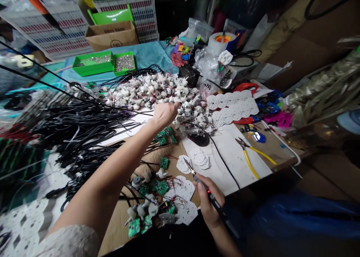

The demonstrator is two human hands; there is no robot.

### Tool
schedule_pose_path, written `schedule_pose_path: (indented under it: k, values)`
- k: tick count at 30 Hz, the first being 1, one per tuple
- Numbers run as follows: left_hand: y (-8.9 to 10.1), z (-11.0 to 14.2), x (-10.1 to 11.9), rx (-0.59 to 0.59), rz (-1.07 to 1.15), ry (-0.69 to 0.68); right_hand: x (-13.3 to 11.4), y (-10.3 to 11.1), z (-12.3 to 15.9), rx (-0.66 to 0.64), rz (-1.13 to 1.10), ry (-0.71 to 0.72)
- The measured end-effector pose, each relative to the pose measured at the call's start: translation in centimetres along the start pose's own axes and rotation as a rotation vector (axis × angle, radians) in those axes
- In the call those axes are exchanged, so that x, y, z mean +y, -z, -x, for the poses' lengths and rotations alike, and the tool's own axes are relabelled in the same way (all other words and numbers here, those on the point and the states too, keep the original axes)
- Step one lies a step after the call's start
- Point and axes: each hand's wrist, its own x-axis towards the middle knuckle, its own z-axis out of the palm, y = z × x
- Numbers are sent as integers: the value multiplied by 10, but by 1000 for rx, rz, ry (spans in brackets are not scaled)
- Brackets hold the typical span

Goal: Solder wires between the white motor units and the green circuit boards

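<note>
My left hand (165,113) reaches over the near edge of a heap of small white motor-like parts with thin wires (146,88). Its fingers are curled down among them, and what they pinch, if anything, is hidden. Held like a pen, a soldering iron (215,203) with a small red light is in my right hand (207,199). The iron's tip points at a few white scalloped cards (200,157). Left of it lie green circuit boards (162,187), white motor-like parts (152,209) and white perforated plates (184,212) with red wires.
Black cables (84,124) are bundled at left. A coiled-spring iron stand (198,137) is beyond the cards; yellow-handled pliers (251,159) lie at right. Green trays of small metal parts (92,64) stand at the back, before a cardboard box (111,36). A black cord (222,157) crosses the white sheet.
</note>
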Motion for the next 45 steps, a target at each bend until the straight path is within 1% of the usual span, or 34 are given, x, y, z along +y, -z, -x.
schedule_pose_path:
  k: [2,4,7,9,11,13,15,17,19,21,23,26,30,34,36,41,43,45]
  values:
    - [6,8,-4,142,30,-69,0,0,0,3,2,3]
    - [11,19,-10,316,92,-136,0,0,-1,4,7,10]
    - [15,48,-20,559,244,-187,0,0,-1,10,22,21]
    - [13,75,-25,667,373,-181,0,1,-1,11,29,24]
    - [5,103,-28,718,532,-152,0,1,-1,12,26,20]
    - [-8,129,-28,705,725,-42,0,1,-1,20,19,13]
    - [-24,149,-27,648,915,98,-1,1,-1,23,12,4]
    - [-40,162,-24,545,1044,205,-1,1,-2,27,5,-6]
    - [-50,170,-19,399,1093,237,-1,0,-2,33,-2,-7]
    - [-54,174,-12,242,1064,199,0,-1,-1,41,-9,-10]
    - [-54,174,-6,127,976,136,1,-1,0,46,-10,-26]
    - [-50,169,3,46,832,94,3,-2,1,54,-12,-43]
    - [-49,161,8,-3,722,56,4,-1,2,55,-27,-38]
    - [-50,157,7,3,666,-49,1,-1,1,62,-12,-59]
    - [-50,156,6,-5,638,-78,1,0,0,58,-3,-47]
    - [-47,152,11,-108,438,-86,-3,1,-2,34,44,-16]
    - [-47,151,14,-114,375,-139,-5,1,-3,17,56,-13]
    - [-47,149,15,-107,363,-216,-7,1,-4,2,57,1]
